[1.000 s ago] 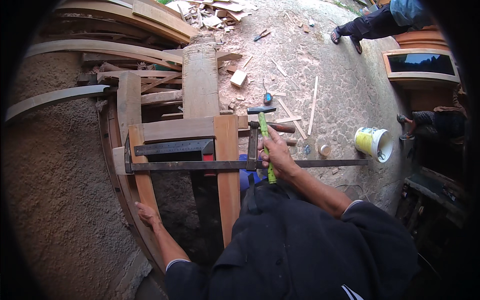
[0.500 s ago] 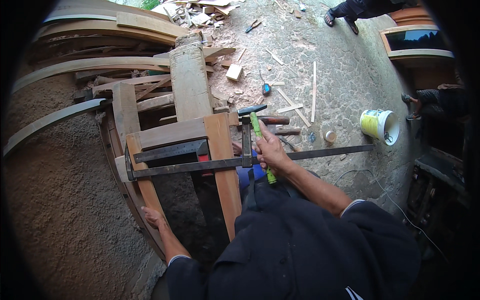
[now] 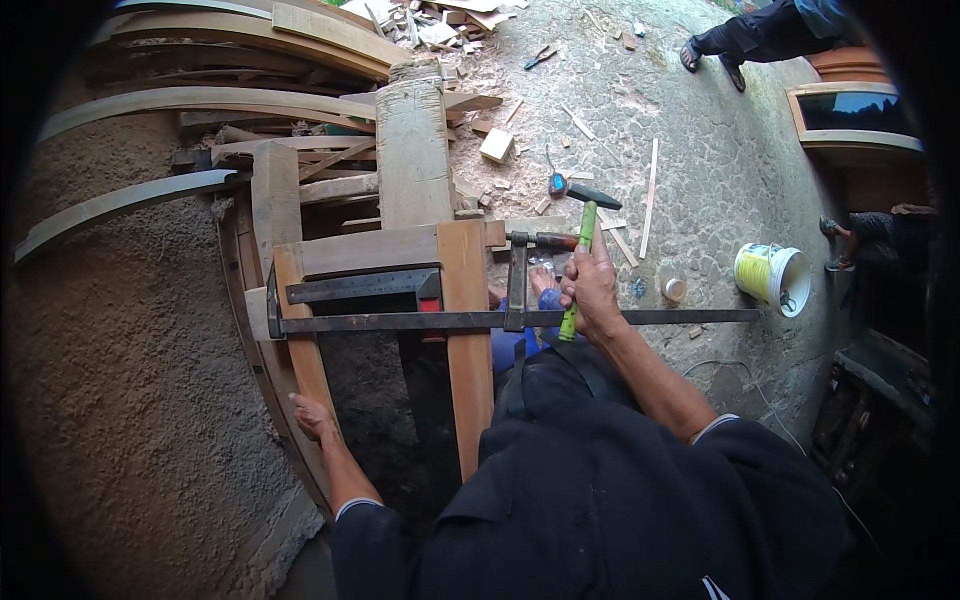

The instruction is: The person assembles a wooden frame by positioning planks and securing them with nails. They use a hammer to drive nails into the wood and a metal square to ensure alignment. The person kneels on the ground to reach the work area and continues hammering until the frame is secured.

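Observation:
My right hand (image 3: 595, 292) is closed round the green handle of a hammer (image 3: 587, 215), whose dark head points up and away from me. The hammer is beside the screw handle of a long bar clamp (image 3: 390, 322). This clamp lies across a wooden frame (image 3: 463, 350), its fixed jaw against the left rail and its sliding jaw just right of the right rail. My left hand (image 3: 316, 416) grips the left rail lower down, its fingers partly hidden. Inside the frame's top corner sits a metal square (image 3: 365, 285) with a red and black stock.
A thick plank (image 3: 413, 150) and a stack of boards (image 3: 240, 105) lie beyond the frame. Wood strips, a tape measure (image 3: 557, 184) and pliers (image 3: 540, 58) are scattered on the floor. A yellow-white bucket (image 3: 770, 277) stands right. Other people's legs (image 3: 740, 40) show at the upper right.
My right hand has swung the hammer to the right, away from the frame's end. My left hand stays on the rail. The whole view has shifted slightly.

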A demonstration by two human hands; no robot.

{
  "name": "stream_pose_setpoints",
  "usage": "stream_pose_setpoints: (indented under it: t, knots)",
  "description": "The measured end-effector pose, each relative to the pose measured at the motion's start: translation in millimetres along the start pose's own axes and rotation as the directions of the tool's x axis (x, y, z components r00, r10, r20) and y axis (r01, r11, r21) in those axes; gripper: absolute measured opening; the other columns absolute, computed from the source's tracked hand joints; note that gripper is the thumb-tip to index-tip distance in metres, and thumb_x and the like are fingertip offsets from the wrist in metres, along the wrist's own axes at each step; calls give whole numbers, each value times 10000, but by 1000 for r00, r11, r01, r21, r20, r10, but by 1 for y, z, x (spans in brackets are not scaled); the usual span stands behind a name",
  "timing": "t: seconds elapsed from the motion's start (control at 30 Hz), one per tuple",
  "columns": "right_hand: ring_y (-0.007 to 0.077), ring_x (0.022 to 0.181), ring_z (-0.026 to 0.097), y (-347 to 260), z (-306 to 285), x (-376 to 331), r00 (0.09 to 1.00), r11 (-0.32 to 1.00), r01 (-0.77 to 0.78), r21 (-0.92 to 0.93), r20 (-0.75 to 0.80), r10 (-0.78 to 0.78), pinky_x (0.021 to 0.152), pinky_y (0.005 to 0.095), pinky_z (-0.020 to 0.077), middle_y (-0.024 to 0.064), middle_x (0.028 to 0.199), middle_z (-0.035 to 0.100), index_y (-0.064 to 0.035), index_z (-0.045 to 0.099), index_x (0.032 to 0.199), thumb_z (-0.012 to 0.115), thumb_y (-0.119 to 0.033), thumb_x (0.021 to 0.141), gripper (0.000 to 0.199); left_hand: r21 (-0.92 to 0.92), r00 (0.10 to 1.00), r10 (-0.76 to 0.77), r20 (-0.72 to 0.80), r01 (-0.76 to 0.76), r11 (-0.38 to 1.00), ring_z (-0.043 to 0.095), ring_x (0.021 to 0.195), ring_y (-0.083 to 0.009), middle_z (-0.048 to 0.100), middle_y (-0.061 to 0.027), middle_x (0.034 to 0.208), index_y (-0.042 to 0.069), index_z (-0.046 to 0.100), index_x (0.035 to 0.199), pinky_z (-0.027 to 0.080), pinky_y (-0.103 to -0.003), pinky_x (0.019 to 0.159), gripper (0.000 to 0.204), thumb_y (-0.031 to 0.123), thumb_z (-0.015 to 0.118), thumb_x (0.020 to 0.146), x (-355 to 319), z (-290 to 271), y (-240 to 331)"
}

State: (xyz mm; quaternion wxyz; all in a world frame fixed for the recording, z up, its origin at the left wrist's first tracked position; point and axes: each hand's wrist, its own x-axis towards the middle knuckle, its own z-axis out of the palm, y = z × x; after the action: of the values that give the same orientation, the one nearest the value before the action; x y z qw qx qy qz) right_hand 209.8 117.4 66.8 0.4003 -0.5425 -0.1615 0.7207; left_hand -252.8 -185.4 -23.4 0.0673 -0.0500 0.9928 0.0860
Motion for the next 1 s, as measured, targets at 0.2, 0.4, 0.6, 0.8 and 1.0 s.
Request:
stream_pose_setpoints:
  t: [0.2, 0.4, 0.6, 0.8, 1.0]
  knots:
    - [43, 479, 360, -7, 7, -1, 957, 945, -152, -291, 195, 214, 392, 220, 375, -46, 700, 407, -304, 115, 1664, 460, -204, 1094, 673, -52, 999, -9, -46, 6, 999, 573, 1229, -522, 609, -333, 1332, -29, 660, 1297, 449, -598, 1042, 807, 650, 309, 1039, 21, 25, -20]
    - [103, 656, 575, -17, 14, 79, 901, 626, 373, -684, 428, -69, 571, 289, 530, 32, 873, 620, -227, 261, 1647, 481, -196, 1062, 626, -20, 989, 76, 129, -74, 997, 536, 1318, -479, 544, -285, 1458, 34, 569, 1438, 447, -565, 1075, 814, 690, 326, 1021, 25, 17, -26]
    - [443, 1213, 605, 5, 104, 167, 821, 197, 563, -802, 517, -242, 1073, 450, 455, 283, 1295, 640, -111, 407, 1566, 489, -109, 959, 613, 41, 1000, -7, 4, 6, 999, 634, 1137, -519, 696, -324, 1157, -68, 737, 1117, 458, -588, 992, 894, 659, 226, 1021, -27, -22, 20]
    - [455, 1134, 623, 36, 170, 219, 831, 151, 493, -857, 412, -375, 1000, 485, 500, 316, 1190, 645, -88, 464, 1485, 492, -33, 880, 608, 51, 999, -23, 46, 21, 998, 648, 1116, -509, 708, -298, 1156, -62, 731, 1138, 471, -591, 956, 858, 636, 245, 1026, -33, -32, 30]
    - [471, 1172, 618, 36, 187, 226, 887, 35, 410, -911, 390, -248, 998, 497, 535, 273, 1325, 471, -152, 370, 1534, 659, -83, 843, 753, 21, 1000, 3, 28, -4, 1000, 653, 1108, -509, 707, -310, 1143, -65, 737, 1118, 474, -592, 956, 875, 657, 253, 1015, -24, -24, 22]
